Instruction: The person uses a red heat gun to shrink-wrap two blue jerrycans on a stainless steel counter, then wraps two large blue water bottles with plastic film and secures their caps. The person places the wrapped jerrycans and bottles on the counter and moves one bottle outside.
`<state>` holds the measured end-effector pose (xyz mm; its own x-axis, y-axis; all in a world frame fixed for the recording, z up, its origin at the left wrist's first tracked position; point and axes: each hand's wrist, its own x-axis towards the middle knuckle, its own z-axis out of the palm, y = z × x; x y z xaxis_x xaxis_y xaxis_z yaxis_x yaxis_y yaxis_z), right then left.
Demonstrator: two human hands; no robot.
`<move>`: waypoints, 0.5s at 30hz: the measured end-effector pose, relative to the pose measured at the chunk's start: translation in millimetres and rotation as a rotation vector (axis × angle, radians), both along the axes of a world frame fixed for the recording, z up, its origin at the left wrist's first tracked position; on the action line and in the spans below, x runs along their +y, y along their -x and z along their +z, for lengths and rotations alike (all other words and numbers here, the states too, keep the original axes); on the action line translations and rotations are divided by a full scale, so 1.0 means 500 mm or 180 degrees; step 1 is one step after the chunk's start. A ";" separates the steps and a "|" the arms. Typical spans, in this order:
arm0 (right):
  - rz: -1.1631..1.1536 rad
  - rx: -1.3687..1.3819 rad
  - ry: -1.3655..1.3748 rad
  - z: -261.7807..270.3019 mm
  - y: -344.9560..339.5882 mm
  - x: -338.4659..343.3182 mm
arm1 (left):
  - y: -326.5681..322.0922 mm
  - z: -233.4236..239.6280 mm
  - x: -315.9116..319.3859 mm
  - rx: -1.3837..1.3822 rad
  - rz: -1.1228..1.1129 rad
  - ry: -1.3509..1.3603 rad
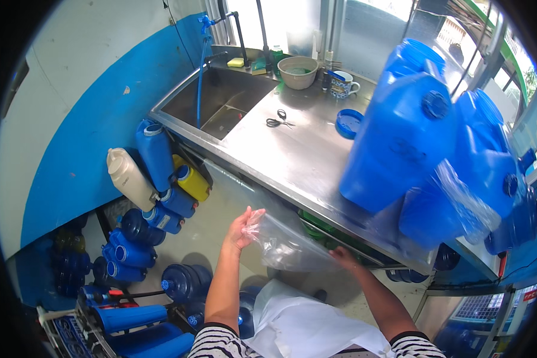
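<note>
A clear plastic bag or sheet (pixel 291 246) is stretched between my hands in front of the steel counter. My left hand (pixel 244 228) grips a bunched part of it. At its right edge, my right hand (pixel 344 258) pinches the film with the fingertips. Part of the clear film extends up and left along the counter's front. Black-handled scissors (pixel 277 120) lie on the steel counter (pixel 304 152) beyond my hands. Large blue plastic jugs (pixel 398 138) stand at the counter's right, with more crumpled clear plastic (pixel 470 201) against them.
A steel sink (pixel 232 98) with a blue hose is at the counter's left end. A blue lid (pixel 349 123), a mug (pixel 341 85) and a plastic bowl (pixel 298 74) stand on the counter. Several water containers (pixel 185 282) are on the floor at left.
</note>
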<state>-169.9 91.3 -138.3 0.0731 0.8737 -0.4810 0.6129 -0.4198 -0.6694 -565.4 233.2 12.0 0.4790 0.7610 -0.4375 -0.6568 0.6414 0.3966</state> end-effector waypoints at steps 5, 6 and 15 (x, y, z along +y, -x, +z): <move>0.0091 -0.1218 -0.0614 0.121 -0.095 -0.110 | -0.108 0.114 -0.126 -0.0131 -0.1287 -0.0958; 0.0197 -0.0749 -0.1061 0.166 -0.079 -0.110 | -0.140 0.134 -0.152 0.0216 -0.1582 -0.1158; 0.0181 -0.0608 -0.1321 0.237 0.039 -0.049 | -0.181 0.191 -0.308 0.3637 -0.2108 -0.4049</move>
<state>-189.5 67.0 -19.8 0.0729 0.9947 -0.0721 0.7560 -0.1023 -0.6465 -474.9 79.0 107.8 0.7207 0.6855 -0.1036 0.4588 -0.3596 0.8125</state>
